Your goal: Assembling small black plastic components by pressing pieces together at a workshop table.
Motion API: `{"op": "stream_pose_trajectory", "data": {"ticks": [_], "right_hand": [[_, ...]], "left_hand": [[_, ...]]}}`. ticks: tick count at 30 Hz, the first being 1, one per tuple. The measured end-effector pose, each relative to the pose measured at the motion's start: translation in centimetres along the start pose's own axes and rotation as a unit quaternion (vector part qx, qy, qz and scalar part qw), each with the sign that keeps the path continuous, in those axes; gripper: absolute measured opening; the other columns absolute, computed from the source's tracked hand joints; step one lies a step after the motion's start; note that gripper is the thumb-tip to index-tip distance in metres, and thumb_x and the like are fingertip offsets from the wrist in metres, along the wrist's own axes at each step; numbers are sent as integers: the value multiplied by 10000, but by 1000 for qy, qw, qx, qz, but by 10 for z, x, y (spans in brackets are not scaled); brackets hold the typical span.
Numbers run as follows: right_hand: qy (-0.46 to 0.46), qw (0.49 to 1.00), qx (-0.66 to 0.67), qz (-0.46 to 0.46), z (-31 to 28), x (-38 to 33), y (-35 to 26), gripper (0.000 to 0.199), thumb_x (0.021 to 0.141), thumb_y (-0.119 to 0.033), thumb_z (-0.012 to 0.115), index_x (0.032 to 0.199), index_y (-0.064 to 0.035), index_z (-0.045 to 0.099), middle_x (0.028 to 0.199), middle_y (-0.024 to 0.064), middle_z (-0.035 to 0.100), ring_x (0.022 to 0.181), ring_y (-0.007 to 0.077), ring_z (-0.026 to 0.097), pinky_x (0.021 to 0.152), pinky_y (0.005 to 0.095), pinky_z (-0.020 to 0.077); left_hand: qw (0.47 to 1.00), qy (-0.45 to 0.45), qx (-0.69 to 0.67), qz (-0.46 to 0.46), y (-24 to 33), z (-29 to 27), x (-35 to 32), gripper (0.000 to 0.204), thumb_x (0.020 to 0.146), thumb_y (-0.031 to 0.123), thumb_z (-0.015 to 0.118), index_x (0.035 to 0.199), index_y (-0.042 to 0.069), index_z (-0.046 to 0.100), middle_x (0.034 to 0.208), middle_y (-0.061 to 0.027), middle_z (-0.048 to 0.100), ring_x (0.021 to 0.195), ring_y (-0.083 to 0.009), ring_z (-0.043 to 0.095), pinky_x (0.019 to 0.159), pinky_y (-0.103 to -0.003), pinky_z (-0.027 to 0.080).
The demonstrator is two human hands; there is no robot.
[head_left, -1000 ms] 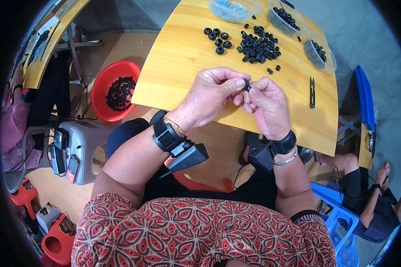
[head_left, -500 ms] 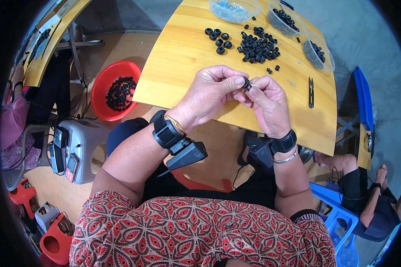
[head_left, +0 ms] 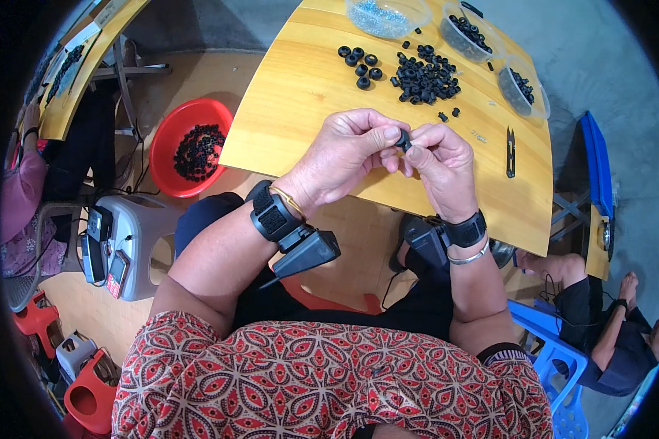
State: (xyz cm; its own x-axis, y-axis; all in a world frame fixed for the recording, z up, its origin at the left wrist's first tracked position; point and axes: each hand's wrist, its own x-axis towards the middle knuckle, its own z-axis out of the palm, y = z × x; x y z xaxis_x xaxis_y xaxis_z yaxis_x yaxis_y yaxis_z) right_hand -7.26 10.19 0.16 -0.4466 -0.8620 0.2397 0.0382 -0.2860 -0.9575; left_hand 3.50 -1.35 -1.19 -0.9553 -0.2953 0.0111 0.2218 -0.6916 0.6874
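Over the near edge of the wooden table (head_left: pixel 271 139), both my hands meet at a small round black part (head_left: pixel 403 139). Between thumb and forefinger, my left hand (head_left: pixel 348 152) grips it. My right hand (head_left: pixel 445 167) pinches at its right side, and its fingertips hide whatever they grasp there. Beyond them lies a heap of small black spool-shaped pieces (head_left: pixel 425 79), two of which sit apart nearer my right hand. Several round black rings (head_left: pixel 363 70) rest to the left of the heap. Black thread snips (head_left: pixel 511 152) lie to the right of my hands.
Clear tubs stand at the far side: one with pale blue bits (head_left: pixel 388 18), two with black pieces (head_left: pixel 467 33) (head_left: pixel 521 86). A red basin (head_left: pixel 170 179) of black parts is left of the table. A grey stool (head_left: pixel 143 227) carries devices. Other people sit at both sides.
The round black part has turned slightly between my fingertips and shifted a little to the left. Both hands stay in nearly the same place, still together.
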Motion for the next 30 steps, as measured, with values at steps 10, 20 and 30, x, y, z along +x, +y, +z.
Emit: {"op": "stream_pose_trajectory", "data": {"ticks": [10,20,30], "right_hand": [[33,996,-88,8,8,-2,0,68,796,-28,563,781,-20,498,690,19,547,580,63,506,521,181,425],[16,999,22,29,5,-2,0,76,822,-40,525,829,-25,451,721,40,538,594,84,507,534,196,434],[33,999,-25,34,6,-3,-4,45,817,-31,528,821,-21,484,730,18,531,612,67,494,544,187,425]], "left_hand": [[1000,13,-9,7,-1,-1,4,165,843,97,500,955,-14,549,727,-70,563,610,-132,547,627,-315,506],[999,5,-34,1,0,-2,5,110,844,111,503,850,4,528,690,-89,564,578,-153,565,595,-339,517],[999,22,-26,-4,2,0,4,106,844,115,508,841,12,536,690,-71,567,593,-134,575,605,-284,514]]}}
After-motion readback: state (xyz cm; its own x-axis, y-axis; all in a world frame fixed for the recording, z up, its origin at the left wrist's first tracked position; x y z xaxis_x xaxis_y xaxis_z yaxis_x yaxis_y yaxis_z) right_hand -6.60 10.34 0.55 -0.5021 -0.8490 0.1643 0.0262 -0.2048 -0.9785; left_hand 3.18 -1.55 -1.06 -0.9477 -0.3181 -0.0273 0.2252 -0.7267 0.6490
